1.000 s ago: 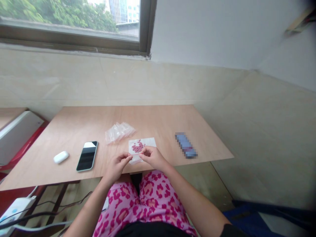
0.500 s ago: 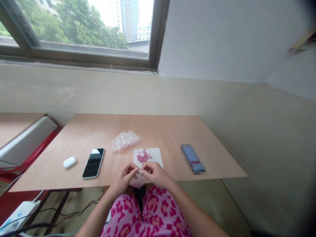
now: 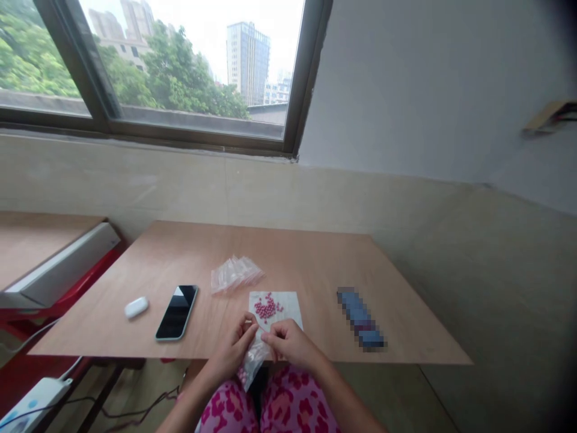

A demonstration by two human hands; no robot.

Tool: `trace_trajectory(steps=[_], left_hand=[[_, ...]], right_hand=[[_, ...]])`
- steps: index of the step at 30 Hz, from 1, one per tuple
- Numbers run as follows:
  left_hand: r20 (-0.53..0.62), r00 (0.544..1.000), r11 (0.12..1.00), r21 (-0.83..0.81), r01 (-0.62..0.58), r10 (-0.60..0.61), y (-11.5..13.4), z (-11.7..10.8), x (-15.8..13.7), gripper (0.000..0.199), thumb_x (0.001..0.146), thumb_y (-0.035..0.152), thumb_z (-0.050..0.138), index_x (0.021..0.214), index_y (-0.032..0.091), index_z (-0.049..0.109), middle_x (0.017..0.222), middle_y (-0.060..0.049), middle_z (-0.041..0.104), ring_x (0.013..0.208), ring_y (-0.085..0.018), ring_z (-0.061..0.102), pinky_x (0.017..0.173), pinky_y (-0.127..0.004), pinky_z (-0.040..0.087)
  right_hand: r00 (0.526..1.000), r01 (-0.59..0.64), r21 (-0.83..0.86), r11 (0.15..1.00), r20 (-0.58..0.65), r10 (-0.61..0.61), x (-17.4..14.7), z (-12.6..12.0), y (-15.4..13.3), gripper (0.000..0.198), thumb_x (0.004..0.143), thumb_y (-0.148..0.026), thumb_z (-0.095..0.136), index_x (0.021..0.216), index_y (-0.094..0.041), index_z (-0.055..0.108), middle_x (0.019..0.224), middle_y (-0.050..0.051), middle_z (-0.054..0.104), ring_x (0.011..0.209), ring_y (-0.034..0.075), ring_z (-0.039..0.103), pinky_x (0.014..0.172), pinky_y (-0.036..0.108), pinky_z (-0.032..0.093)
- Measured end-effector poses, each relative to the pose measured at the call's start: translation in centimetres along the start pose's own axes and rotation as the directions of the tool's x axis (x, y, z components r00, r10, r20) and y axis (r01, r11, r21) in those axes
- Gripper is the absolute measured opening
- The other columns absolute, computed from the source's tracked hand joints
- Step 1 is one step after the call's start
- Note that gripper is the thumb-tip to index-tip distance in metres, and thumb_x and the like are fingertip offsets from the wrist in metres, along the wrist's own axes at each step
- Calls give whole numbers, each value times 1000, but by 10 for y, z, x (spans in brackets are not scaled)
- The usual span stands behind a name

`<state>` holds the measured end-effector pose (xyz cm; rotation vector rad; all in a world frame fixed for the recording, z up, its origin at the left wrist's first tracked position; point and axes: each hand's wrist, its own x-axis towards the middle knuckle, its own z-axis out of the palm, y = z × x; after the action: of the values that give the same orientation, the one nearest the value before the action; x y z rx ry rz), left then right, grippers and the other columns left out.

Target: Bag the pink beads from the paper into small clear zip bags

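Note:
A small clear zip bag [image 3: 253, 359] hangs at the table's front edge, several pink beads in its bottom corner. My left hand [image 3: 238, 343] pinches the bag's upper edge between thumb and fingers. On the opposite side of that edge, my right hand [image 3: 291, 341] is closed in a similar pinch, fingertips close to the left ones. Just beyond my hands, a loose pile of pink beads [image 3: 267, 308] lies on a white sheet of paper [image 3: 291, 305]. My hands and the bag cover the near part of the sheet.
Flat clear bags [image 3: 237, 273] lie fanned out behind the paper. To the left are a phone [image 3: 177, 313] and a white earbud case [image 3: 136, 307]. A pixelated blue item [image 3: 360, 317] lies right on the wooden table [image 3: 306, 252]. Cables [image 3: 139, 409] run below on the left.
The head view has shifted, so the table sits lower in the picture. The bag with beads now shows more fully beneath my hands. Both hands keep their pinch close together.

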<state>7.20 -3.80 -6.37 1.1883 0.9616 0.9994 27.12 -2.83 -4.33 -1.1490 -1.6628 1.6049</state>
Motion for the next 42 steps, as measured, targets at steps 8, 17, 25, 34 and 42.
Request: trace_trajectory(steps=[8,17,25,34,42], left_hand=[[89,996,995,-97,1,8,-3,5,-7,39,94,52,65,113,20,53,75,4,57,61,-11,55,57,-22,44],[196,978,974,-195,115,-76,2,3,-7,39,78,39,84,96,18,57,91,-1,65,79,-14,64,70,-25,52],[304,938,967,-139,215,-165,0,2,-15,47,80,40,83,112,18,58,86,-2,69,76,-15,67,71,-27,51],[204,965,957,-200,209,-168,-8,0,-8,70,78,40,84,133,23,45,92,-1,67,73,-14,65,65,-25,50],[94,988,992,35,119,-121,-11,-14,-2,47,87,46,71,122,18,55,89,-1,61,63,-11,57,58,-25,47]], right_hand=[[999,23,183,983,-28,-18,5,2,1,43,82,-59,73,86,-18,62,72,0,65,57,13,59,51,23,45],[979,85,109,990,-196,-62,-1,-19,-9,43,83,-60,72,85,-18,61,75,0,60,65,14,58,55,24,52],[999,32,-206,978,-14,-36,-9,-24,-34,27,92,-42,62,88,-16,68,69,-3,52,56,9,48,44,17,43],[1000,-21,-169,985,-4,20,11,-61,-49,28,86,-42,67,90,-15,69,72,1,65,56,11,58,50,21,47],[840,-117,11,993,-533,105,61,-166,-30,40,81,-47,72,103,-14,70,88,10,74,69,18,67,58,26,53]])
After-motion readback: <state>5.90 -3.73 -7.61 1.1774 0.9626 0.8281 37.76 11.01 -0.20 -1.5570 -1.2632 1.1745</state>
